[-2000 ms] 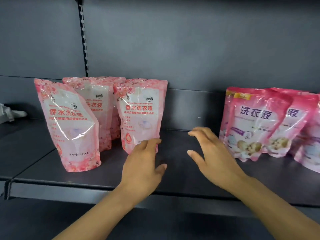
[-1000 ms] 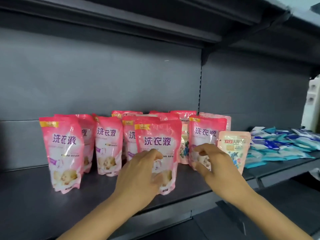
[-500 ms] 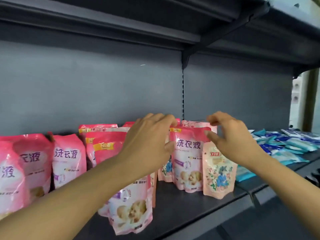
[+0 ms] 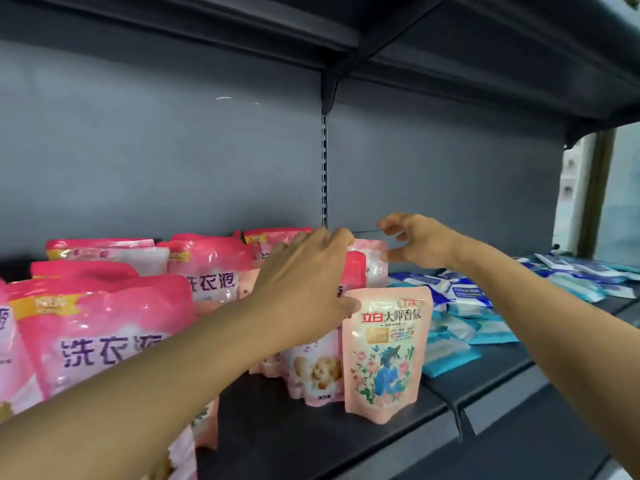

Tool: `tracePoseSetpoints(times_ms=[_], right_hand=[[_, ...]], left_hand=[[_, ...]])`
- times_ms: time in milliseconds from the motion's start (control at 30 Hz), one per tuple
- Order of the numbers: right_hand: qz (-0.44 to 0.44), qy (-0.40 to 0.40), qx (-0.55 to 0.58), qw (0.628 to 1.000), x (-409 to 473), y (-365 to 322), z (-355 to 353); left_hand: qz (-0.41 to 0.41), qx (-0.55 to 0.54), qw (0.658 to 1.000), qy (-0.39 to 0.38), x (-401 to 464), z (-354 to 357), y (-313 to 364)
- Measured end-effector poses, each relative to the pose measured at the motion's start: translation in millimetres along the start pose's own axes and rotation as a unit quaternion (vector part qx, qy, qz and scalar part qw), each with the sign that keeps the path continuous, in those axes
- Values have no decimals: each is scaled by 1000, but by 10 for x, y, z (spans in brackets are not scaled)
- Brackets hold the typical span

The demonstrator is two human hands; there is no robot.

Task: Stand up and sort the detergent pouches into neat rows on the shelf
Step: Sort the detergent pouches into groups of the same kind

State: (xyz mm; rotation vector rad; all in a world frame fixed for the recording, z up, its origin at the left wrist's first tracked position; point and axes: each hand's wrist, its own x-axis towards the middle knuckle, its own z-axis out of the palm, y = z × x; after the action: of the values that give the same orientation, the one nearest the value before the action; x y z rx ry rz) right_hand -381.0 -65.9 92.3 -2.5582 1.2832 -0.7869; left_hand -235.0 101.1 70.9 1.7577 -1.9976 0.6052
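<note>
Several pink detergent pouches (image 4: 104,327) stand crowded on the dark shelf (image 4: 311,434). A peach floral pouch (image 4: 384,355) stands upright at the front right of the group. Beside it is a pink pouch with a baby picture (image 4: 315,372). My left hand (image 4: 304,285) reaches over that pouch's top, fingertips at a pale pink pouch (image 4: 374,261) at the back, thumb low by the peach pouch. Whether it grips anything is hidden. My right hand (image 4: 415,240) hovers just right of the pale pouch with its fingers curled apart and nothing in them.
Flat blue and white packets (image 4: 464,320) lie piled on the shelf section to the right. A slotted upright (image 4: 324,168) runs down the grey back panel. Another shelf (image 4: 450,46) hangs overhead. Bare shelf shows in front of the peach pouch.
The view and both hands have moved right along the shelf, from the floral pouches to the pink group. Both hands have risen and reached toward the pale pouch at the back.
</note>
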Motion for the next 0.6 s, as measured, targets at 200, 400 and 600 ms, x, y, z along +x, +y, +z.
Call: tracePoseSetpoints(times_ms=[200, 400, 600], right_hand=[[30, -96, 152, 983, 429, 226, 256], [60, -128, 400, 906, 464, 321, 488], [92, -47, 523, 846, 354, 379, 389]], left_hand=[[-57, 3, 998, 2, 184, 231, 110], [-86, 37, 996, 7, 178, 315, 174], [-105, 74, 992, 10, 176, 329, 219]])
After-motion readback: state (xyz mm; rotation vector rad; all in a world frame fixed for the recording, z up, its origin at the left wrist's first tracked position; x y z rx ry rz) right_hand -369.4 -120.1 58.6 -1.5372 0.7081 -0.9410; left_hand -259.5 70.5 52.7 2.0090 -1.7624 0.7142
